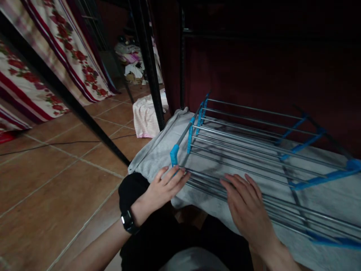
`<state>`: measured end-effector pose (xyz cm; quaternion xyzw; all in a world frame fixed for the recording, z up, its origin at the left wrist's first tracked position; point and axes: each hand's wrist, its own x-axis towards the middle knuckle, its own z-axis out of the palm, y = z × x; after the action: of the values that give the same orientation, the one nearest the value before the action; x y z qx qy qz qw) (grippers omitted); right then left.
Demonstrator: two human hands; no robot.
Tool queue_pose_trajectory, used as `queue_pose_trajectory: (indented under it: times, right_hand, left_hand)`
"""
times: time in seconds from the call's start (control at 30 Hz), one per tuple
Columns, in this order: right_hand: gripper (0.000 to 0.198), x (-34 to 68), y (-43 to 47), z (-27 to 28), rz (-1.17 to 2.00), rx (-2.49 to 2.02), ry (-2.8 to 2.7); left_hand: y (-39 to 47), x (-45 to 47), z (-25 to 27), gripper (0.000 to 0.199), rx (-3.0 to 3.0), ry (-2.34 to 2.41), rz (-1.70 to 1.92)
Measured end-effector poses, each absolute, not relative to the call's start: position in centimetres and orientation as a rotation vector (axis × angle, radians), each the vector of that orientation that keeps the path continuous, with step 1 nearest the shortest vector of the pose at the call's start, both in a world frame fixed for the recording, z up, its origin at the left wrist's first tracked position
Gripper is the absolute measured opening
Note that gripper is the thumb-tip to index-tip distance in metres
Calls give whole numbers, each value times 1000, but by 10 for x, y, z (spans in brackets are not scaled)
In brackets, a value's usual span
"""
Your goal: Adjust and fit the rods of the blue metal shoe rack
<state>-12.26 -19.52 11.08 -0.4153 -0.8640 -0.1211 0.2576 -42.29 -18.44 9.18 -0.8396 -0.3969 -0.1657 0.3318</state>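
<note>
A drying rack (239,139) with grey metal rods and blue plastic joints lies spread out before me. My left hand (166,184) rests on its near left end, just below a blue corner joint (174,151), fingers stretched out and slightly apart. Farther right, my right hand (245,205) lies over the near rods, palm down with fingers extended and a little bent. Neither hand wraps round a rod; the undersides of the fingers are hidden. Beneath the rack is a grey blanket (155,150).
Black metal posts (148,67) rise at the left corner, and a slanting black bar (70,105) crosses the left side. A striped cloth (146,116) hangs or lies beyond. Floral curtains (64,45), a dark cable (79,142) and a tiled floor (42,180) are on the left.
</note>
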Motion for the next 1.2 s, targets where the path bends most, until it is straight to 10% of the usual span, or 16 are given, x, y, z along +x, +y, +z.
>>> queue_pose_trajectory:
  times: [0.57, 0.87, 1.2]
  right_hand:
    - [46, -202, -136, 142, -47, -1103, -2871]
    - [43, -220, -121, 153, 353, -1100, -2886]
    - [36, -236, -111, 152, 412, -988, -2925]
  left_hand:
    - [-154, -433, 88, 73, -2262, -1374, -869]
    - [-133, -431, 76, 60, -2720, -2024, -2280]
    - [-119, -439, 86, 41, -2495, -1938, -3052]
